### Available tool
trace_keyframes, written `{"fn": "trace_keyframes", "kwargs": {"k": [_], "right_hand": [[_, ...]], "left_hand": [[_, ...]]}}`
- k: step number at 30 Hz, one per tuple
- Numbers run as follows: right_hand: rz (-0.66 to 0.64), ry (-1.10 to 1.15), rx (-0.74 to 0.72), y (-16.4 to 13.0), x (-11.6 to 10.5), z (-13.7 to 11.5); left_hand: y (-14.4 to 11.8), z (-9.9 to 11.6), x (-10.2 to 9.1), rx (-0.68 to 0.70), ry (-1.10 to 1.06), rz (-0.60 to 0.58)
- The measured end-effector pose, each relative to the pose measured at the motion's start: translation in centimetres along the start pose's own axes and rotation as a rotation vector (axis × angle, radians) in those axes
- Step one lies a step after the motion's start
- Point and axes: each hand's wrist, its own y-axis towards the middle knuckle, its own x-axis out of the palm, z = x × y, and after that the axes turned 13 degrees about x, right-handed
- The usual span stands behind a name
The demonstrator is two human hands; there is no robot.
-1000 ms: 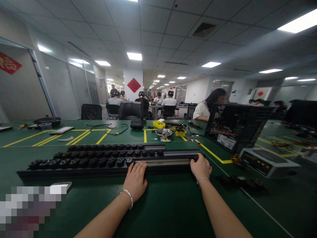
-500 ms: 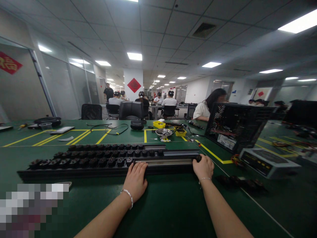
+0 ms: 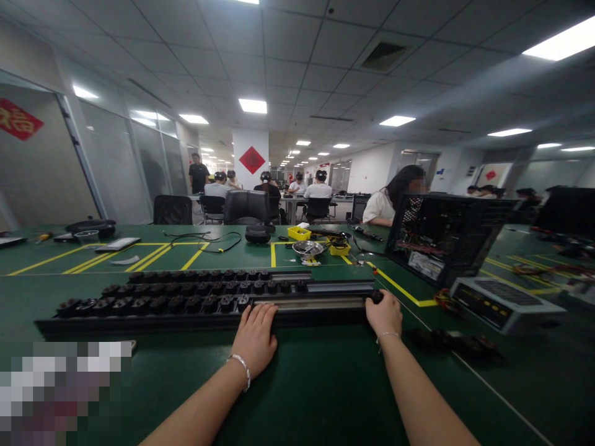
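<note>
A long black rail [image 3: 320,303] is lying across the green surface [image 3: 316,384], with the right hand [image 3: 383,314] pinching a small black knob [image 3: 375,297] at its 3 o'clock end, fingers clamped on it, while the left hand [image 3: 255,337] is pressing flat at mid-rail, fingers together, and a computer case [image 3: 446,238] is standing at 2 o'clock.

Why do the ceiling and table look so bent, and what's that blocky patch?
Head view: a wide lens bows the ceiling panels and table edges; bright ceiling lights blow out; the lower-left patch is pixelated; the hands stay sharp.
</note>
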Motion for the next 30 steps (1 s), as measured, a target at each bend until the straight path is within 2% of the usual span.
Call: {"fn": "trace_keyframes", "kwargs": {"k": [15,30], "right_hand": [[0.007,0.124,0.120,1.9,-0.1,0.9],[-0.036,0.133,0.154,1.7,-1.0,1.0]], "left_hand": [[0.0,0.1,-0.1,0.000,-0.023,0.006],[0.1,0.0,-0.1,-0.006,-0.018,-0.005]]}}
